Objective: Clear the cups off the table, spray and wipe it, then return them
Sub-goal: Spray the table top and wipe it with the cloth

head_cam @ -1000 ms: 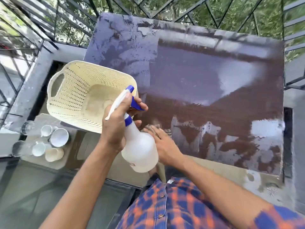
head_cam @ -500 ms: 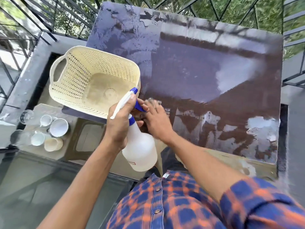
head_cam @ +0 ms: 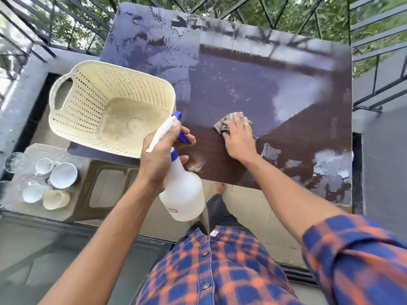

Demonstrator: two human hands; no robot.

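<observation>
The dark brown table (head_cam: pixel 275 89) is wet, with streaks and shiny patches. My right hand (head_cam: pixel 239 137) presses a grey cloth (head_cam: pixel 222 125) flat on the table's near middle. My left hand (head_cam: pixel 161 157) grips the neck of a white spray bottle (head_cam: pixel 182 194) with a blue trigger, held over the table's near left edge. Several white and beige cups (head_cam: pixel 50 183) and clear glasses (head_cam: pixel 15 161) stand on a low stool at the far left, off the table.
A cream perforated basket (head_cam: pixel 72 102) sits empty on the table's left corner, overhanging the edge. Black railings (head_cam: pixel 374 40) run behind and right of the table. A low stool (head_cam: pixel 105 190) stands below left, tiled floor under my feet.
My right hand has slid the cloth away from the near left edge toward the table's middle. The left hand keeps holding the spray bottle in about the same place.
</observation>
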